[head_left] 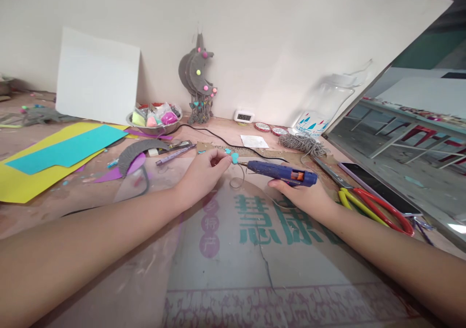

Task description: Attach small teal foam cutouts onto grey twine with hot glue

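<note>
My right hand [304, 197] is wrapped around a blue hot glue gun [282, 172], its nozzle pointing left. The nozzle tip sits right beside a small teal heart-shaped piece [235, 158] that my left hand [204, 172] pinches between its fingertips. A thin grey cord [238, 178] curls on the table just below the heart. Both hands rest on a sheet of printed cardboard [255, 250] with green and purple characters.
Yellow and teal paper sheets [54, 155] lie at left, beside a grey crescent cutout [140, 152] and a pen [174, 155]. A metal bowl of coloured bits [155, 119], a grey moon hanging [198, 77], a yarn bundle [302, 144], scissors [367, 204] and a phone [378, 187] are nearby.
</note>
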Available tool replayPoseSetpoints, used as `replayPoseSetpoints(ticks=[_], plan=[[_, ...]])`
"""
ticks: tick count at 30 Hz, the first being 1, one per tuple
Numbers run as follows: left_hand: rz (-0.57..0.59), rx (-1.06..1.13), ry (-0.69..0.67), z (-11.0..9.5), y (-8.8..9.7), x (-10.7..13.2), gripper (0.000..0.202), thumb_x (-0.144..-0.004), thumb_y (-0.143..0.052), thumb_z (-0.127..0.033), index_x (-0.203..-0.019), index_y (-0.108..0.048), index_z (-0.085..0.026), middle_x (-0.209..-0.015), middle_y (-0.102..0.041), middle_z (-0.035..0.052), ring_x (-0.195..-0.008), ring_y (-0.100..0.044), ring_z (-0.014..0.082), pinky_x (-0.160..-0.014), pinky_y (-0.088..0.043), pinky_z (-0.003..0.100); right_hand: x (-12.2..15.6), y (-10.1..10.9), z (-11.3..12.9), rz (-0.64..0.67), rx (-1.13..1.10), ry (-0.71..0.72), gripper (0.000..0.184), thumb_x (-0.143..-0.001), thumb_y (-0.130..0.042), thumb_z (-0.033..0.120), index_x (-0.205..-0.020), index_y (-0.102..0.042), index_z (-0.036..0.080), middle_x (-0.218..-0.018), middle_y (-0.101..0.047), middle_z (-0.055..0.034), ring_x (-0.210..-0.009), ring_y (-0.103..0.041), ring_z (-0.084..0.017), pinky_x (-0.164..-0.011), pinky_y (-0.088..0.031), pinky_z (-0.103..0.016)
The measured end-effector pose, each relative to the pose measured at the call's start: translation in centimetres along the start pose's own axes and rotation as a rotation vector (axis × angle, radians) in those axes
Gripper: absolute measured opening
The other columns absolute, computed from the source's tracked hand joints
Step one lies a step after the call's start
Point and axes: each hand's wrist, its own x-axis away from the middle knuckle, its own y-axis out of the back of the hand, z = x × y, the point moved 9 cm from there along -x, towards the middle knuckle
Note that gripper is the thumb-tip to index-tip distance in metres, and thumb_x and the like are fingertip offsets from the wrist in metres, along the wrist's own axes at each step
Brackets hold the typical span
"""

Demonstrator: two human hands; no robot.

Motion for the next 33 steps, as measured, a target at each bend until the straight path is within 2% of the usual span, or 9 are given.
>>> replayPoseSetpoints(ticks=[6,20,33], plan=[[-0.003,0.004,0.011,-0.01,0.12,0.12,0.023,-0.082,-0.05,-0.038,-0.076,-0.057,-0.017,-0.066,-0.051,-0.0022,-0.061,-0.046,0.0114,-0.057,-0.035,0.024,0.14,-0.23,-0.15,0.028,0.014,0.001,0.026,-0.067,-0.067,0.045,-0.074,-0.059,0.021,-0.071,-0.069,-0.0026,-0.068,-0.065,-0.021,-0.063,-0.054,-0.033],[-0.001,0.009,0.013,-0.22,0.05,0.17,0.023,-0.081,-0.051,-0.038,-0.074,-0.057,-0.017,-0.065,-0.051,-0.002,-0.062,-0.045,0.0119,-0.058,-0.035,0.024,0.0,-0.04,0.1,0.003,-0.042,-0.017,0.026,-0.063,-0.071,0.043,-0.075,-0.061,0.023,-0.068,-0.07,-0.0018,-0.065,-0.066,-0.022,-0.059,-0.055,-0.032],[0.007,-0.009,-0.011,-0.23,-0.07,0.02,0.024,-0.082,-0.05,-0.038,-0.075,-0.058,-0.017,-0.067,-0.054,-0.0008,-0.063,-0.048,0.0131,-0.059,-0.035,0.025,0.01,-0.32,-0.2,0.029,-0.003,0.005,0.027,-0.067,-0.069,0.044,-0.083,-0.063,0.022,-0.075,-0.071,-0.0026,-0.072,-0.068,-0.023,-0.067,-0.056,-0.034]])
